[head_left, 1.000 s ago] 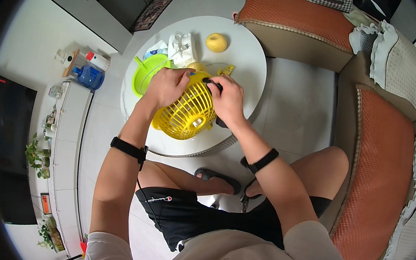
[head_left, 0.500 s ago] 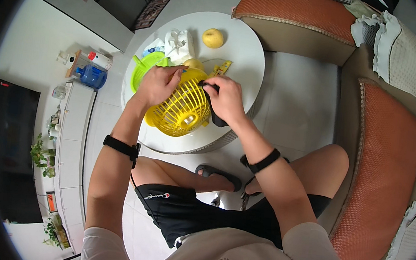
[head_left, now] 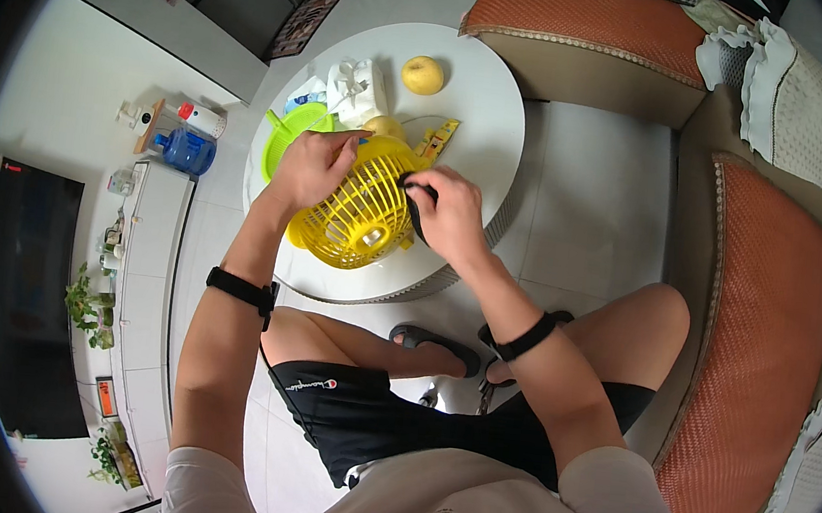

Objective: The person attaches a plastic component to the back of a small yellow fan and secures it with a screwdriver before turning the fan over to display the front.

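Note:
A yellow slatted plastic basket-like item lies tilted on the round white table. My left hand is closed at its upper left rim, pinching something I cannot make out. My right hand is closed round a black object against the basket's right side; its shape is mostly hidden. Behind the basket are a yellow fruit and a flat yellow piece. A green plastic basket is left of them, beside a white tissue pack. Another yellow fruit sits farther back.
An L-shaped sofa with orange mats runs along the back and right. On the left are a wall-mounted screen, a white cabinet with plants, and a blue water jug. My legs and slippers are below the table.
Both hands and the yellow basket have shifted slightly left compared with a second earlier. Since half a second ago, my right hand has moved a little down and right.

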A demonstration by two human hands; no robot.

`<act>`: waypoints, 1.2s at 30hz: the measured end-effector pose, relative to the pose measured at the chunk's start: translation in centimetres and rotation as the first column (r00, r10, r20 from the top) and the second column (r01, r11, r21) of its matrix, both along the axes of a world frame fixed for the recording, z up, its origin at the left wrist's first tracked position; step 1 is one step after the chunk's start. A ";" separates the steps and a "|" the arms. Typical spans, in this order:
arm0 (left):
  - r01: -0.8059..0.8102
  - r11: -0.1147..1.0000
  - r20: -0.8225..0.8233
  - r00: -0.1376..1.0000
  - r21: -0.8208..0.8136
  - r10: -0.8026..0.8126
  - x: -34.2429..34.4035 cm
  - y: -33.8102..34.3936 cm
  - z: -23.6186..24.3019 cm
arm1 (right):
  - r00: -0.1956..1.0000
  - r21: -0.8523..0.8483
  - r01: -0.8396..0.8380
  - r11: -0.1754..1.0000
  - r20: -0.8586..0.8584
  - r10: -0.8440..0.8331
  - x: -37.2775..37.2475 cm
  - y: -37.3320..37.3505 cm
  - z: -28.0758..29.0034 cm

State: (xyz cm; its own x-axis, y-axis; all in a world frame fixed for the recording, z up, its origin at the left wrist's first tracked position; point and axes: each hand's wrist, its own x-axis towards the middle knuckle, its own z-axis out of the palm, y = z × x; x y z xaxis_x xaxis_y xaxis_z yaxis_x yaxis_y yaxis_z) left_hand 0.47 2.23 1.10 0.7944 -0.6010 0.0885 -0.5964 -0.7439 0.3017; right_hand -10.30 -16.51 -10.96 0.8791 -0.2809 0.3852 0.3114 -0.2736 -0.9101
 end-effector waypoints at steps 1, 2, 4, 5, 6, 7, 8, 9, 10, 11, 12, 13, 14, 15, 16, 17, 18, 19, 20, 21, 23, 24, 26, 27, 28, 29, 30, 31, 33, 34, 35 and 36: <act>0.004 1.000 -0.003 1.000 -0.001 -0.004 -0.1 -0.4 0.1 | 1.000 -0.001 0.004 1.000 -0.003 -0.004 1.2 -0.1 0.1; -0.012 0.999 -0.009 1.000 0.033 0.013 -0.3 -0.8 0.3 | 1.000 -0.014 0.007 1.000 -0.013 -0.007 2.6 -0.4 0.3; -0.031 0.997 -0.006 0.999 0.067 0.032 -0.2 -0.9 0.2 | 1.000 -0.035 0.009 0.999 0.005 -0.009 4.6 -0.5 0.7; -0.006 1.000 0.010 1.000 0.021 0.006 0.3 -0.7 -0.3 | 1.000 -0.036 0.012 0.999 0.008 -0.012 4.6 -0.6 0.6; 0.013 1.000 0.025 1.000 -0.024 -0.013 0.3 -0.6 -0.3 | 1.000 -0.048 0.014 0.999 0.010 -0.013 4.5 -0.4 0.5; 0.010 1.000 0.025 1.000 -0.024 -0.009 0.2 -0.5 -0.4 | 1.000 -0.061 0.016 0.998 0.012 -0.015 4.3 -0.2 0.4; -0.012 1.000 0.023 1.000 0.004 0.012 0.0 -0.3 -0.5 | 1.000 -0.029 0.017 0.999 0.006 -0.017 3.2 0.0 0.1; -0.035 0.999 0.023 0.999 0.030 0.034 -0.1 -0.3 -0.4 | 0.999 0.008 0.040 0.999 0.009 -0.040 1.8 0.2 -0.2; -0.035 0.999 0.024 0.999 0.029 0.034 0.1 -0.2 -0.6 | 0.997 0.029 0.063 0.998 0.040 -0.064 0.4 0.5 -1.1; -0.021 1.000 0.038 0.999 0.021 0.020 0.4 -0.1 -0.6 | 0.994 0.051 0.085 0.995 0.071 -0.088 -0.6 0.9 -1.8; -0.007 1.000 0.047 0.999 0.014 0.006 0.4 -0.1 -0.8 | 0.994 0.049 0.085 0.995 0.065 -0.088 -1.6 1.2 -2.2; -0.007 1.000 0.041 0.999 0.013 0.007 0.5 -0.1 -1.0 | 0.987 0.074 0.107 0.991 0.112 -0.115 -2.5 1.5 -2.5; 0.004 1.000 0.044 0.999 -0.005 -0.004 0.5 0.0 -1.1 | 0.977 0.101 0.127 0.987 0.159 -0.142 -2.9 1.8 -2.7; 0.018 1.000 0.051 0.999 -0.022 -0.017 0.6 0.0 -1.0 | 0.977 0.101 0.129 0.986 0.158 -0.144 -2.8 1.8 -2.5; 0.018 1.000 0.051 0.999 -0.009 -0.017 0.7 0.1 -1.0 | 0.983 0.113 0.116 0.987 0.126 -0.130 -2.5 1.8 -2.3; 0.019 1.000 0.051 0.999 -0.007 -0.018 0.7 0.3 -1.0 | 0.989 0.126 0.103 0.987 0.094 -0.115 -2.1 1.8 -2.0; 0.018 1.000 0.043 0.999 0.003 -0.018 0.8 0.1 -0.9 | 0.988 0.125 0.109 0.986 0.096 -0.121 -1.2 1.5 -1.6; 0.015 1.000 0.033 0.999 0.015 -0.015 0.7 0.1 -0.8 | 0.990 0.084 0.108 0.991 0.086 -0.115 0.1 1.1 -1.1; 0.017 1.000 0.033 0.999 0.015 -0.018 0.6 0.0 -0.8 | 0.991 0.043 0.106 0.993 0.075 -0.109 1.3 0.8 -0.7; 0.016 1.000 0.016 1.000 0.006 -0.016 0.6 -0.1 -0.7 | 0.991 0.043 0.108 0.993 0.074 -0.111 2.5 0.6 -0.5; 0.024 1.000 0.005 1.000 -0.006 -0.024 0.5 -0.7 -0.3 | 0.997 -0.063 0.048 0.997 0.059 -0.045 4.6 -0.1 0.1; 0.004 1.000 -0.009 1.000 0.000 -0.004 0.5 -0.6 -0.3 | 0.997 -0.048 0.030 0.998 0.071 -0.027 5.1 -0.2 0.2; -0.013 1.000 -0.023 1.000 0.006 0.013 0.4 -0.5 -0.3 | 0.996 -0.019 0.045 0.999 0.076 -0.044 4.4 0.0 -0.2; -0.022 1.000 -0.011 1.000 0.021 0.022 0.2 -0.3 -0.3 | 0.995 0.010 0.056 0.998 0.081 -0.057 3.7 0.4 -0.4; -0.033 0.999 0.003 0.999 0.037 0.033 0.2 -0.1 -0.3 | 0.995 0.058 0.066 0.996 0.067 -0.070 2.5 0.7 -0.9; -0.037 0.999 0.004 0.999 0.038 0.037 0.3 0.0 -0.3 | 0.996 0.060 0.062 0.996 0.068 -0.066 1.3 1.2 -1.3; -0.025 0.999 0.004 1.000 0.032 0.025 0.4 -0.1 -0.4 | 0.989 0.095 0.114 0.989 0.085 -0.122 0.0 1.5 -1.7; -0.015 1.000 0.002 1.000 0.026 0.015 0.4 -0.2 -0.4 | 0.979 0.131 0.164 0.978 0.098 -0.177 -1.1 1.9 -2.0; -0.012 1.000 0.002 1.000 0.021 0.012 0.4 -0.2 -0.5 | 0.980 0.179 0.163 0.970 0.083 -0.180 -1.8 2.3 -2.2; -0.008 1.000 0.006 1.000 0.016 0.008 0.5 -0.2 -0.5 | 0.982 0.173 0.164 0.971 0.067 -0.178 -1.4 2.2 -2.0; -0.008 1.000 0.004 1.000 0.017 0.008 0.4 -0.2 -0.6 | 0.983 0.166 0.165 0.972 0.051 -0.175 -0.8 2.2 -1.8; 0.001 1.000 0.006 1.000 0.001 -0.001 0.4 0.0 -0.5 | 0.980 0.141 0.179 0.974 0.058 -0.189 0.5 2.0 -1.4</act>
